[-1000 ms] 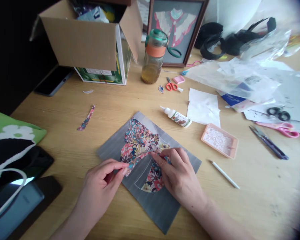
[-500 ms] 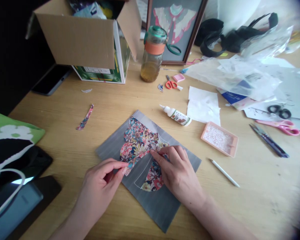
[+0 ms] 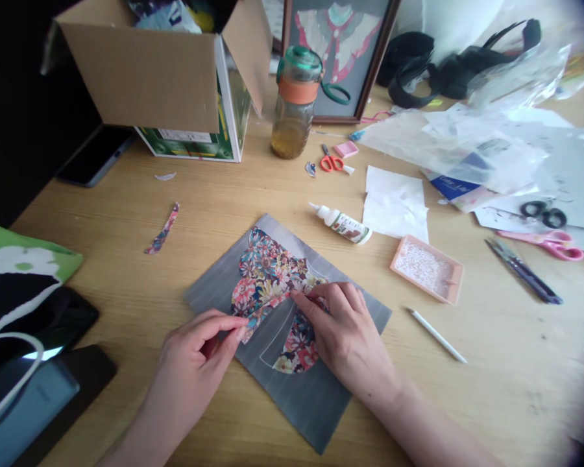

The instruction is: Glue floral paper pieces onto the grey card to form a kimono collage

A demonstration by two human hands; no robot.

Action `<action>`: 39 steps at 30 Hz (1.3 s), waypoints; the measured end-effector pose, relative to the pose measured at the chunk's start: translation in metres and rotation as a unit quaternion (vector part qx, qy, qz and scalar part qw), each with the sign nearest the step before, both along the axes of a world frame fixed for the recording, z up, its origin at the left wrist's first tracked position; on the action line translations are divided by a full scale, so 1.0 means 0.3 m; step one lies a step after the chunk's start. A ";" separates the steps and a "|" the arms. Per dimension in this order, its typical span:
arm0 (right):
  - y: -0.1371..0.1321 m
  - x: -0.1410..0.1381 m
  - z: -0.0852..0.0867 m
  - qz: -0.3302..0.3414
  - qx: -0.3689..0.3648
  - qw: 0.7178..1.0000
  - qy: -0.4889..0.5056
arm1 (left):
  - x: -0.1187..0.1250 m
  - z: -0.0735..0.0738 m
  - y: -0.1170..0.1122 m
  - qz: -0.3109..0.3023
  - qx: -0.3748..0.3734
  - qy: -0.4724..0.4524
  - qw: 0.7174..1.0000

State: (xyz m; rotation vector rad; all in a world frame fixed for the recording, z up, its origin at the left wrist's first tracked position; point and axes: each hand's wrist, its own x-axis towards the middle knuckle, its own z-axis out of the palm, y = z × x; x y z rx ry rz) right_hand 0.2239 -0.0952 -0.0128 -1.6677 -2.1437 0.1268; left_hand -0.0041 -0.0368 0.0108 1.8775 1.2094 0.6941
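Note:
A grey board (image 3: 296,408) lies turned at an angle on the table, with floral fabric pieces (image 3: 267,263) and white outlines on it. My left hand (image 3: 202,347) pinches the lower-left end of a narrow floral fabric strip (image 3: 267,307) between thumb and index finger. At the strip's other end my right hand (image 3: 343,331) is closed, its thumb and fingertips pressing the strip on the board. Another floral piece (image 3: 299,347) lies partly under my right hand. What sits right beneath those fingers is hidden.
Around the board are a glue bottle (image 3: 343,224), a tray of white beads (image 3: 425,269), a white pencil (image 3: 438,335), a craft knife (image 3: 523,271) and a loose floral strip (image 3: 162,228). Farther back stand a drink bottle (image 3: 294,107), a cardboard box (image 3: 141,78) and a picture frame (image 3: 365,71).
The view has shifted slightly, so everything sits a little farther left. Both hands keep the same hold on the fabric strip.

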 end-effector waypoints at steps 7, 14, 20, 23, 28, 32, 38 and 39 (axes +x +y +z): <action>0.002 0.004 0.005 0.000 -0.010 1.000 0.007 | -0.005 -0.006 -0.001 -0.008 0.012 0.019 1.000; -0.005 0.013 -0.004 0.011 -0.009 1.000 0.001 | -0.007 -0.019 -0.010 -0.015 0.032 0.043 0.998; -0.008 0.019 -0.006 0.016 -0.002 1.000 -0.004 | -0.005 -0.025 -0.020 -0.024 0.046 0.069 0.996; -0.005 0.018 -0.005 0.014 -0.008 1.000 -0.003 | -0.007 -0.024 -0.025 -0.033 0.041 0.076 0.996; -0.003 0.020 -0.001 0.019 -0.003 1.000 -0.006 | -0.012 -0.028 -0.033 -0.042 0.049 0.091 0.994; -0.004 0.023 0.000 0.025 -0.001 1.000 -0.007 | -0.019 -0.025 -0.024 -0.041 0.071 0.108 0.991; 0.000 0.024 -0.003 0.028 0.007 1.000 -0.011 | -0.013 0.008 -0.038 -0.031 0.171 0.160 0.972; 0.000 0.024 -0.004 0.028 0.007 1.000 -0.009 | -0.006 0.019 -0.048 -0.036 0.194 0.171 0.965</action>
